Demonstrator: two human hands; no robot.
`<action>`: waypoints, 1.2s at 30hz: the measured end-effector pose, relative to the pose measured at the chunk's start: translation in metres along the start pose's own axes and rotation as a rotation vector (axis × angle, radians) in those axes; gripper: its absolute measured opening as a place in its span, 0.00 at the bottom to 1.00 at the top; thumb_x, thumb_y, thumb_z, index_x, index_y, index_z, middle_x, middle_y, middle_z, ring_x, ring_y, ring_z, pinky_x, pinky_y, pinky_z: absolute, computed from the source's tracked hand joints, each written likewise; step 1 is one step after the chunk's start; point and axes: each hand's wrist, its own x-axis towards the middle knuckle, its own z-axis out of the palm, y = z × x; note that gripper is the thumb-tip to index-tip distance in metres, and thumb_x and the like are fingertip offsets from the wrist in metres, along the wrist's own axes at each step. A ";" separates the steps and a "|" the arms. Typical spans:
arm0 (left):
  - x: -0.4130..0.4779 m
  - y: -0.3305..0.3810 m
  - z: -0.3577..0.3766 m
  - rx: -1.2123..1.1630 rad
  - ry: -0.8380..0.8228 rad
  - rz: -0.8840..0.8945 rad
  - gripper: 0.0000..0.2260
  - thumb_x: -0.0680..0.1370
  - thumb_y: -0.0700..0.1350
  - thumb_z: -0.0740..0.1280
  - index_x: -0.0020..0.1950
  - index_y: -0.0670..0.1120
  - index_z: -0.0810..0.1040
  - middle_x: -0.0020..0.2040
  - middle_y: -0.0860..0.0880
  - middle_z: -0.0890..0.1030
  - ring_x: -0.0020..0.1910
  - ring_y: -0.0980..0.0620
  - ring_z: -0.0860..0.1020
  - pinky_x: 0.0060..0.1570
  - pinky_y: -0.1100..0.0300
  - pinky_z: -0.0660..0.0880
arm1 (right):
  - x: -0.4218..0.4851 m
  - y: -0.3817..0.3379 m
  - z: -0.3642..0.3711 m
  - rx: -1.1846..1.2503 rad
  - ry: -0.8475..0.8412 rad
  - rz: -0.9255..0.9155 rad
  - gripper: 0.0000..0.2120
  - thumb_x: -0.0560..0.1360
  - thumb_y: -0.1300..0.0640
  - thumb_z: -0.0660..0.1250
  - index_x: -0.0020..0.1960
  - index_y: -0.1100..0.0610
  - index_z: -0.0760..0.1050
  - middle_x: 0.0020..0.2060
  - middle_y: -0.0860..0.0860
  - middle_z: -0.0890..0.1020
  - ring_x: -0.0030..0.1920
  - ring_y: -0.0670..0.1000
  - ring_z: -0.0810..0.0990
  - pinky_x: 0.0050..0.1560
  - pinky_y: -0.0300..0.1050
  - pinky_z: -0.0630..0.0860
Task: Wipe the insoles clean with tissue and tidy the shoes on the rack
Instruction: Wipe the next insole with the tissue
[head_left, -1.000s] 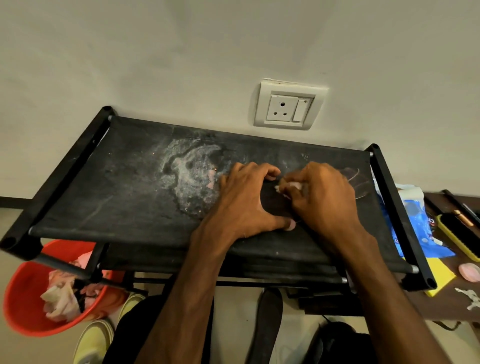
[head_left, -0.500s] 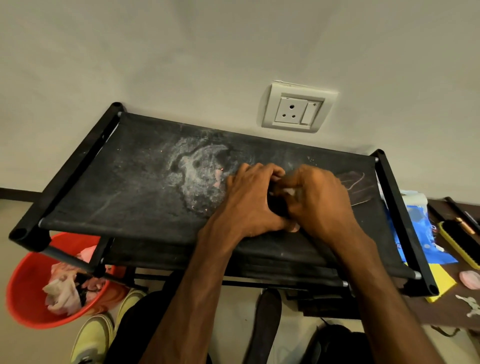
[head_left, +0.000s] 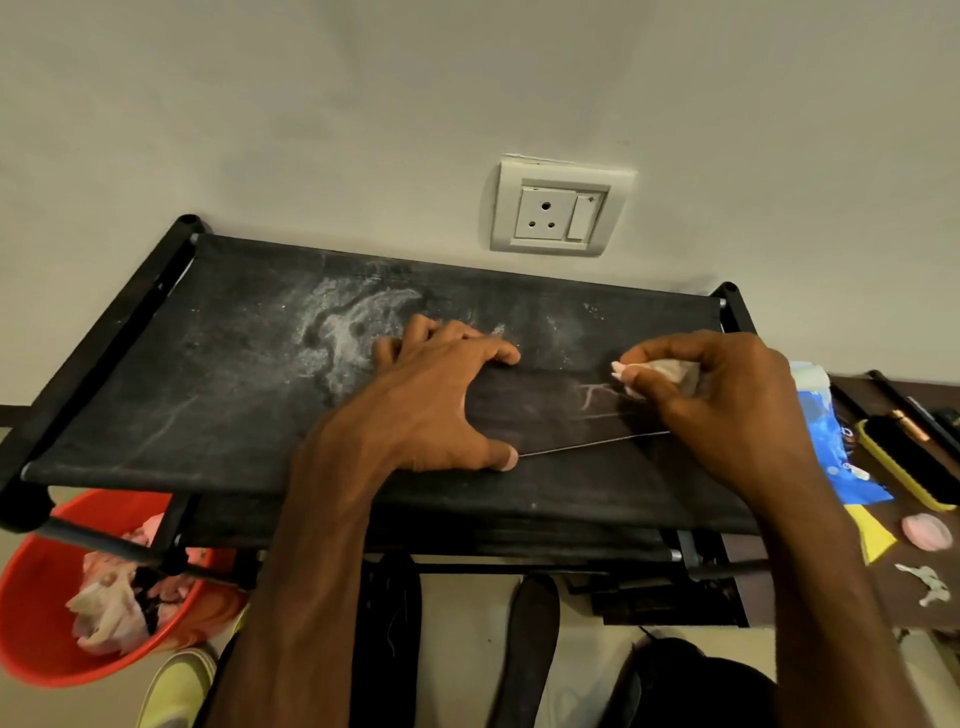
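A black insole (head_left: 550, 410) lies flat on the dusty top shelf of the black shoe rack (head_left: 208, 374). My left hand (head_left: 431, 410) holds its left part, fingers curled over the far edge and thumb at the near edge. My right hand (head_left: 727, 405) pinches a crumpled whitish tissue (head_left: 657, 375) over the insole's right end, where pale marks show. Another dark insole (head_left: 524, 649) lies on the floor under the rack.
A red bucket (head_left: 31, 613) with used tissues stands at lower left beside a yellow-green shoe (head_left: 176, 686). A black shoe (head_left: 691, 686) is below. At right lie a blue packet (head_left: 826, 441), a yellow-edged brush (head_left: 904, 462) and a pink wad (head_left: 927, 530). A wall socket (head_left: 558, 210) is behind.
My right hand has moved right along the insole with the tissue, away from my left hand. The left hand's fingers have spread wider across the insole.
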 end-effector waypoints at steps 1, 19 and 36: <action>-0.001 0.001 -0.001 0.019 0.003 0.004 0.42 0.65 0.65 0.77 0.75 0.63 0.62 0.73 0.58 0.63 0.72 0.53 0.55 0.66 0.53 0.53 | 0.001 -0.001 0.001 0.028 -0.038 -0.011 0.03 0.73 0.48 0.77 0.42 0.40 0.84 0.40 0.40 0.86 0.44 0.44 0.83 0.49 0.50 0.81; 0.028 0.015 0.041 -0.054 0.221 0.069 0.36 0.60 0.72 0.75 0.65 0.64 0.75 0.61 0.61 0.73 0.63 0.56 0.67 0.65 0.51 0.63 | 0.016 -0.010 0.017 -0.121 -0.408 -0.045 0.07 0.72 0.50 0.75 0.43 0.36 0.84 0.46 0.40 0.86 0.48 0.46 0.82 0.53 0.55 0.81; 0.028 0.020 0.043 -0.055 0.211 0.033 0.34 0.61 0.70 0.76 0.64 0.64 0.74 0.60 0.61 0.72 0.64 0.56 0.65 0.63 0.53 0.59 | 0.010 -0.012 0.036 -0.177 -0.107 0.031 0.05 0.72 0.52 0.75 0.44 0.42 0.85 0.42 0.44 0.84 0.42 0.50 0.81 0.44 0.50 0.80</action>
